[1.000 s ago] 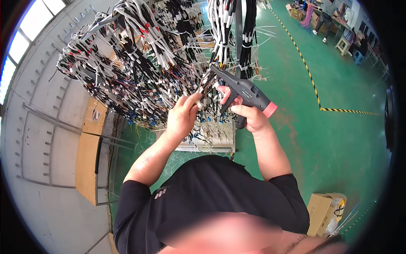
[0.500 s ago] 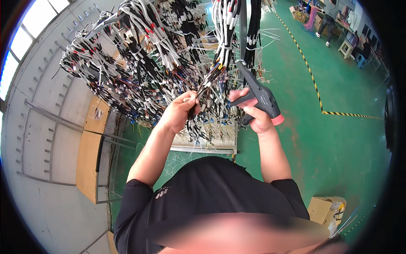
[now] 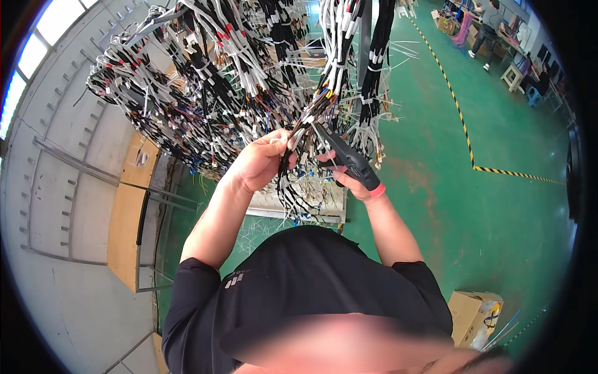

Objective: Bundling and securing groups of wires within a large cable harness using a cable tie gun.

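My left hand (image 3: 258,163) is closed, thumb against fingers, around a bundle of dark wires (image 3: 284,167) whose loose ends hang below it. My right hand (image 3: 354,186) grips a black cable tie gun (image 3: 350,157) with a red-pink rear end, its fingers at the trigger. The gun's nose points up and to the left. It meets, or nearly meets, the hanging wire harness (image 3: 335,68) just right of my left hand. Whether a cable tie sits in the nose is too small to tell.
Many black and white wire harnesses (image 3: 205,81) hang close together ahead and left. A wooden board (image 3: 126,230) on a metal frame stands left. Behind my right elbow is a cardboard box (image 3: 468,315). Far right, a person (image 3: 489,34) stands near a stool (image 3: 512,77), beyond yellow-black floor tape (image 3: 458,112).
My right hand has brought the cable tie gun left and down, its nose now at the wires beside my left hand. My left hand keeps its hold. The far person has moved slightly.
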`<state>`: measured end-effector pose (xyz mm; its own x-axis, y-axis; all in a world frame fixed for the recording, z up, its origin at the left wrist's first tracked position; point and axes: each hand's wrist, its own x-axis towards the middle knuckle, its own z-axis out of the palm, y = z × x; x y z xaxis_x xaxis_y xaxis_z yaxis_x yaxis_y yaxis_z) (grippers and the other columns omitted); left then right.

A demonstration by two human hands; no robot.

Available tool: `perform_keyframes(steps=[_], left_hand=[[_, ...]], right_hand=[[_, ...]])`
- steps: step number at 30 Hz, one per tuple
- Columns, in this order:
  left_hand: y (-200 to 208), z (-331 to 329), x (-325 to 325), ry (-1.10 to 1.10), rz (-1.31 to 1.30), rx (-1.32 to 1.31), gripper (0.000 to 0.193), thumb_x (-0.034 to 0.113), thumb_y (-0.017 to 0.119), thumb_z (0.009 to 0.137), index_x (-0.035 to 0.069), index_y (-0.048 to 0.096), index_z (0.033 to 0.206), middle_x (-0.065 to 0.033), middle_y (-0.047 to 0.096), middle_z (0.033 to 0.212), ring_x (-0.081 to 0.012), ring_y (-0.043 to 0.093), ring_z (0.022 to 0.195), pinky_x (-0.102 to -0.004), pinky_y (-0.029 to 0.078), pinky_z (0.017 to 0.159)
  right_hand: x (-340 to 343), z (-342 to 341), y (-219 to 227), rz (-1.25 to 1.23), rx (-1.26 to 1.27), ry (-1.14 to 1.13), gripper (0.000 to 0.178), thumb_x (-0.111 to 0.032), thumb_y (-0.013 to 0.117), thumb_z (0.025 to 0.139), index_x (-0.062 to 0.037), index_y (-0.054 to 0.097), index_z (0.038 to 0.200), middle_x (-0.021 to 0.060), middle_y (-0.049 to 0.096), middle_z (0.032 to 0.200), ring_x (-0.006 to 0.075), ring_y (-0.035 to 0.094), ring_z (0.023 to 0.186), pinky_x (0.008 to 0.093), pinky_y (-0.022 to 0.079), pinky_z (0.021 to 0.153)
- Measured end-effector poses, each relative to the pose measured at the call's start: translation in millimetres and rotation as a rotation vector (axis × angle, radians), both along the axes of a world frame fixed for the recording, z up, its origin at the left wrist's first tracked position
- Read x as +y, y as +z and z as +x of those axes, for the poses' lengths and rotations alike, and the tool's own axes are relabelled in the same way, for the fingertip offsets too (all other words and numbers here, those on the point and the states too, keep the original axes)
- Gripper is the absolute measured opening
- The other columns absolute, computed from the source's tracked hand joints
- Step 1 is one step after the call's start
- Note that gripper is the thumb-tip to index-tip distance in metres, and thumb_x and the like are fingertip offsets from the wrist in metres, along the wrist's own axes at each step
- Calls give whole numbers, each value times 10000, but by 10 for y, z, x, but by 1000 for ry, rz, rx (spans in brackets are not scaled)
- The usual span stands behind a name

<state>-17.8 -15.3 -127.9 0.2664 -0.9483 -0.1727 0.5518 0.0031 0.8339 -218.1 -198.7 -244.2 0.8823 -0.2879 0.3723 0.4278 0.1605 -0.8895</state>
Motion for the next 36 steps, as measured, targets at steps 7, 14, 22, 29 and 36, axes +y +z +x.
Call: perform_keyframes(steps=[7, 14, 22, 29, 36], left_hand=[[64, -44, 14, -17, -15, 5, 99, 146, 551, 1090, 86, 617, 1046, -31, 643, 993, -239, 618, 859, -376, 479, 834], [22, -49, 12, 15, -3, -34, 111, 126, 553, 1091, 81, 644, 1046, -17, 665, 973, -201, 636, 819, -339, 484, 802], [29, -7, -1, -6, -7, -96, 105, 115, 560, 1093, 85, 645, 1039, 5, 630, 937, -162, 615, 796, -301, 470, 748], [67, 22, 39, 68, -32, -223, 175, -1, 655, 1005, 54, 660, 1171, -11, 637, 1048, -127, 584, 805, -271, 467, 733], [23, 75, 69, 17, -1, -209, 654, -91, 634, 915, -3, 481, 1545, -103, 628, 1258, -160, 632, 980, -303, 544, 869]], right_hand=[[58, 63, -21, -16, 3, 26, 587, -56, 658, 939, -19, 516, 1507, 149, 644, 1389, 282, 604, 1354, 480, 475, 1168], [134, 87, -35, -51, -1, -42, 467, -85, 686, 922, -6, 616, 1377, 114, 678, 1327, 238, 622, 1319, 441, 468, 1148], [32, -44, 41, -288, 61, -321, 177, -134, 791, 889, -34, 687, 991, 17, 657, 798, 124, 594, 695, 296, 502, 680], [-76, -164, 205, -904, -39, -664, 375, -53, 773, 834, -43, 613, 1173, 92, 600, 1041, 214, 591, 956, 340, 489, 845], [256, -224, -73, -192, -44, -233, 462, -129, 748, 894, -92, 494, 1279, 189, 566, 1380, 284, 530, 1323, 482, 413, 1118]])
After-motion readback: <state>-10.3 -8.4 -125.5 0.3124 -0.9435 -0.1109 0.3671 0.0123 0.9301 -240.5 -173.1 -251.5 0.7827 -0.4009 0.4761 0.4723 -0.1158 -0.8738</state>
